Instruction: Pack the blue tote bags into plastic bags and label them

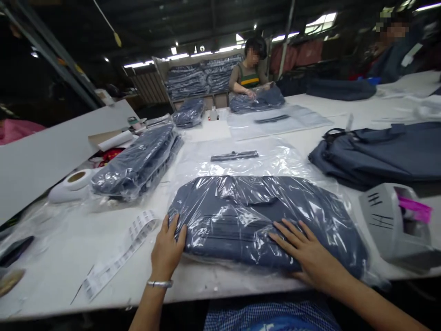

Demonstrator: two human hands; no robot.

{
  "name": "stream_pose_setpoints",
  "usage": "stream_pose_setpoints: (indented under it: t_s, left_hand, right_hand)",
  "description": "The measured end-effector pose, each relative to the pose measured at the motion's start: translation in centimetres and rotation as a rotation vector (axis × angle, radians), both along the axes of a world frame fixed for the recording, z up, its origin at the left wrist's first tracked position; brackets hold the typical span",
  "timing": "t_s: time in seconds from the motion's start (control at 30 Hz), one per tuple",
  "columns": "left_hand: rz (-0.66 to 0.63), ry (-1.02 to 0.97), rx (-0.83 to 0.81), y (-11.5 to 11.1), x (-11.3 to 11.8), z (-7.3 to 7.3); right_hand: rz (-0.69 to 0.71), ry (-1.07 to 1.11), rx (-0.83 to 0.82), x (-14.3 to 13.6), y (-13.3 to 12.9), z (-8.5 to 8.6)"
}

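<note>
A dark blue bag (220, 220) in a clear plastic sleeve lies flat at the table's front edge. My left hand (168, 246) rests on its left end, fingers spread over the plastic. Toward the right half, my right hand (306, 250) lies on the wrapped bag with fingers stretched out. Just beyond it a clear plastic bag (193, 158) is spread on the table, with a dark strip (234, 156) showing on it. Left of my left hand, a strip of printed labels (119, 257) curls across the white table (186, 289).
Wrapped dark bags (138, 158) are piled at the left, beside a white roll (77, 180). A grey dispenser (389, 225) stands at the right front, with unwrapped dark bags (386, 154) behind it. Across the table a person (250, 76) handles another wrapped bag (257, 100).
</note>
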State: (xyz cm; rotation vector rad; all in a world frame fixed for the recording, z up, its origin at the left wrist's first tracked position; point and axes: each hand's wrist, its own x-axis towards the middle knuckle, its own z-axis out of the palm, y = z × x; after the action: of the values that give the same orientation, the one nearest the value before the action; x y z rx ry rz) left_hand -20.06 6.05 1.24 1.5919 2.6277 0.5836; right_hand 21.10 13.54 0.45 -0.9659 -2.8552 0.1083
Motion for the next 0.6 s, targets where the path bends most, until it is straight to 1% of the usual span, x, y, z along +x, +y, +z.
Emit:
stream_pose_setpoints:
  t_s: [0.07, 0.1, 0.17, 0.2, 0.27, 0.3, 0.37, 0.4, 0.47, 0.53, 0.6]
  left_hand:
    - [0.023, -0.017, -0.043, -1.4, 0.7, 0.0]
    - [0.033, -0.019, -0.063, -2.1, 1.2, 0.2]
    - [0.021, 0.018, -0.055, -3.1, 2.1, 0.7]
    - [-0.003, 0.064, -0.022, -3.3, 2.5, 1.0]
    - [-0.077, 0.173, 0.071, -3.0, 3.1, 1.6]
    - [-0.128, 0.216, 0.11, -2.5, 3.3, 1.9]
    - [-0.239, 0.26, 0.122, -1.4, 3.2, 2.0]
    - [-0.287, 0.266, 0.103, -0.8, 2.9, 1.8]
    - [-0.335, 0.248, 0.042, -0.2, 1.9, 0.9]
    - [-0.33, 0.193, 0.016, -0.2, 0.6, -0.4]
    - [-0.325, 0.132, 0.056, -0.5, -0.4, -1.7]
  right_hand:
    - [-0.041, -0.011, -0.007, 2.0, 1.2, -0.7]
    - [-0.06, -0.017, -0.019, 2.9, 1.7, -0.6]
    - [-0.083, -0.029, -0.055, 4.1, 2.4, 0.4]
    - [-0.082, -0.029, -0.071, 4.3, 2.6, 1.1]
    - [-0.084, -0.005, -0.063, 3.9, 3.2, 2.6]
    - [-0.102, 0.018, -0.032, 3.5, 3.7, 3.1]
    - [-0.187, 0.063, 0.067, 2.8, 5.2, 3.3]
    - [-0.244, 0.07, 0.112, 2.8, 6.2, 3.0]
    - [-0.368, 0.049, 0.143, 3.6, 7.9, 1.5]
    - [-0.46, 0.013, 0.105, 5.0, 9.1, -0.4]
    - [-0.501, -0.005, 0.062, 6.2, 9.7, -1.8]
